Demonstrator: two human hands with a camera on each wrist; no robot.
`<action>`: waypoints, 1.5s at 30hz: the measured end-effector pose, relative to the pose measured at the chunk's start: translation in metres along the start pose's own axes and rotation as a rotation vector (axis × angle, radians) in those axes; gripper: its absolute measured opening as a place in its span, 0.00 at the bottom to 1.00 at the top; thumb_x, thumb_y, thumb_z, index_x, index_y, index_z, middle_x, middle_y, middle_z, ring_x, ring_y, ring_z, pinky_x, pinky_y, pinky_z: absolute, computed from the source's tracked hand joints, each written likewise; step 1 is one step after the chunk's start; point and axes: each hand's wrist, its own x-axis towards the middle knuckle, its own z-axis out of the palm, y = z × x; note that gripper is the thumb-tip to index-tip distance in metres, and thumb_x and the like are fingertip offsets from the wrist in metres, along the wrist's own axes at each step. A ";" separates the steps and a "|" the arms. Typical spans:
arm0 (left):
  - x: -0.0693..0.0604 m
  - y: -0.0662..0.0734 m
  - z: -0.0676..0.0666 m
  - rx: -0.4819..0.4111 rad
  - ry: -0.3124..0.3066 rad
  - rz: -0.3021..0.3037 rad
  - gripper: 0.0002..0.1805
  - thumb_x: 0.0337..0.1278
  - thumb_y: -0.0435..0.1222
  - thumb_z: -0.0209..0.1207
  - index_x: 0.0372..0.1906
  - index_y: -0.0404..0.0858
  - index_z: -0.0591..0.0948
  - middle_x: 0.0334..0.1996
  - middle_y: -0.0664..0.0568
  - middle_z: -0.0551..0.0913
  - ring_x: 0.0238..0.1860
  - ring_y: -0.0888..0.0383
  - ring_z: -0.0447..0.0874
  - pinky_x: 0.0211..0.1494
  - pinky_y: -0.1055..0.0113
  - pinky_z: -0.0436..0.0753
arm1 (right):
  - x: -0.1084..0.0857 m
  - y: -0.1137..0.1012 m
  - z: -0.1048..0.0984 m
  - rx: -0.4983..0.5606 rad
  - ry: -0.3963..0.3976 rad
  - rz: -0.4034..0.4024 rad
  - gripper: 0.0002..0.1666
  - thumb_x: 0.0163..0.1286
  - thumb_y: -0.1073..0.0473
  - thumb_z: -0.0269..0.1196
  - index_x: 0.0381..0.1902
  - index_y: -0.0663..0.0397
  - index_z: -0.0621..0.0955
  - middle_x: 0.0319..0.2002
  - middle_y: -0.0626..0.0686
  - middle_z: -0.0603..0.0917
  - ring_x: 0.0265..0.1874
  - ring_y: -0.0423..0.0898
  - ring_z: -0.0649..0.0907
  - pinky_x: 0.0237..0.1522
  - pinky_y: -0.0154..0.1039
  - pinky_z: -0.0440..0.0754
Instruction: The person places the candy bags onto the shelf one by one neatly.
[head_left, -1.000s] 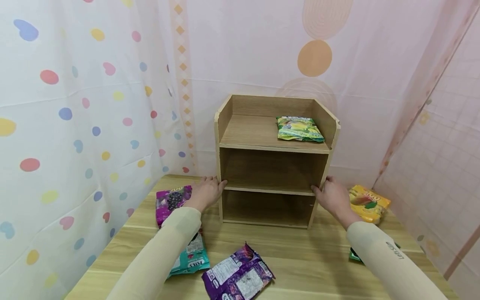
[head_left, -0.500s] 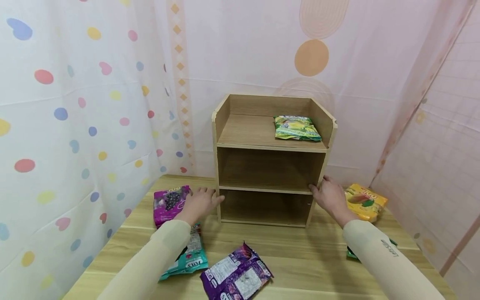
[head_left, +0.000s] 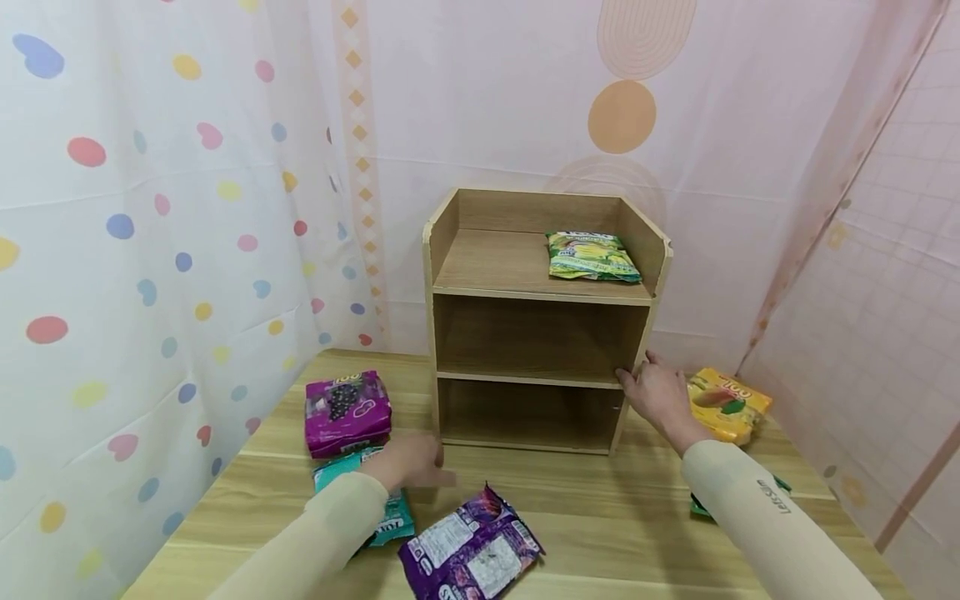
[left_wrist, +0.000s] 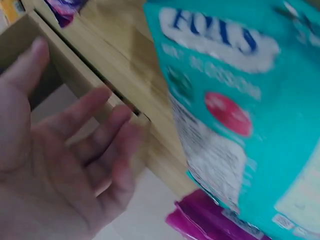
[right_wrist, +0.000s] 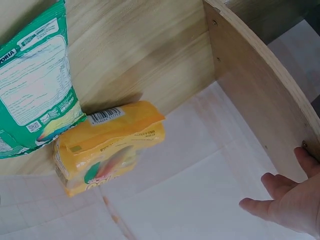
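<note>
**Right hand (head_left: 663, 400) on a wooden shelf (head_left: 487, 262), left hand (head_left: 408, 462) over a teal bag (head_left: 393, 527)**

A person in cream sleeves reaches forward with both arms. The left hand, slightly blurred, has its fingers loosely spread and holds nothing; it covers part of the teal bag, and whether they touch is unclear. The right hand pinches the shelf's right side panel, thumb at the front edge and forefinger on the outer face, its other fingers loose.

The shelf stands upright between and beyond the hands, its middle and lower compartments open toward the person. On its top board, toward the right, lies a green-and-yellow bag (head_left: 592, 257).

A magenta bag (head_left: 345, 414) sits beyond the teal one, left of the shelf. Nearer the person, a purple bag (head_left: 472, 548) lies at an angle. Right of the right hand is a yellow bag (head_left: 729, 404); a green bag (right_wrist: 37, 85) is partly hidden under the right sleeve in the head view.

Wood grain shows between the purple bag and the right forearm. The pale wooden table (head_left: 592, 517) meets a dotted curtain (head_left: 225, 217) on the left, a pale pink curtain (head_left: 495, 100) behind and a grid-lined one on the right.
</note>
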 end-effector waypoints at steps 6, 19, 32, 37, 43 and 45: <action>-0.007 0.017 0.006 0.078 -0.270 0.023 0.27 0.48 0.61 0.68 0.32 0.39 0.86 0.39 0.51 0.84 0.41 0.53 0.82 0.49 0.58 0.80 | -0.001 0.000 0.000 0.023 -0.017 0.024 0.28 0.78 0.49 0.50 0.21 0.60 0.78 0.65 0.73 0.69 0.68 0.66 0.66 0.65 0.72 0.53; -0.002 0.034 0.014 0.048 -0.216 0.106 0.13 0.48 0.44 0.73 0.27 0.38 0.86 0.28 0.56 0.84 0.31 0.59 0.80 0.38 0.63 0.81 | -0.001 -0.002 -0.001 0.032 -0.022 0.025 0.28 0.78 0.50 0.49 0.21 0.60 0.78 0.65 0.72 0.70 0.68 0.66 0.66 0.64 0.73 0.53; 0.014 0.041 0.021 0.051 -0.089 0.110 0.11 0.50 0.42 0.72 0.34 0.40 0.85 0.33 0.54 0.84 0.38 0.54 0.83 0.45 0.60 0.81 | 0.000 0.000 0.002 0.033 -0.012 0.029 0.28 0.78 0.50 0.49 0.20 0.58 0.77 0.65 0.71 0.71 0.68 0.66 0.67 0.64 0.72 0.53; 0.018 0.040 0.022 0.052 -0.059 0.109 0.12 0.50 0.41 0.72 0.34 0.39 0.85 0.34 0.52 0.85 0.39 0.52 0.84 0.47 0.58 0.82 | 0.000 0.001 0.003 0.030 -0.013 0.033 0.28 0.78 0.50 0.49 0.21 0.59 0.78 0.65 0.71 0.70 0.68 0.66 0.66 0.64 0.73 0.52; 0.022 0.038 0.021 0.081 0.001 0.112 0.12 0.49 0.41 0.72 0.31 0.39 0.83 0.31 0.52 0.81 0.38 0.51 0.82 0.47 0.57 0.80 | 0.000 0.001 0.003 0.021 -0.004 0.031 0.27 0.78 0.49 0.49 0.23 0.61 0.77 0.64 0.72 0.71 0.67 0.66 0.68 0.64 0.71 0.55; 0.023 0.036 0.021 0.087 0.013 0.113 0.12 0.49 0.41 0.72 0.31 0.39 0.82 0.31 0.52 0.80 0.37 0.51 0.81 0.47 0.57 0.80 | 0.000 0.000 0.003 0.017 -0.002 0.028 0.27 0.78 0.49 0.49 0.22 0.60 0.77 0.64 0.72 0.71 0.67 0.66 0.68 0.63 0.71 0.56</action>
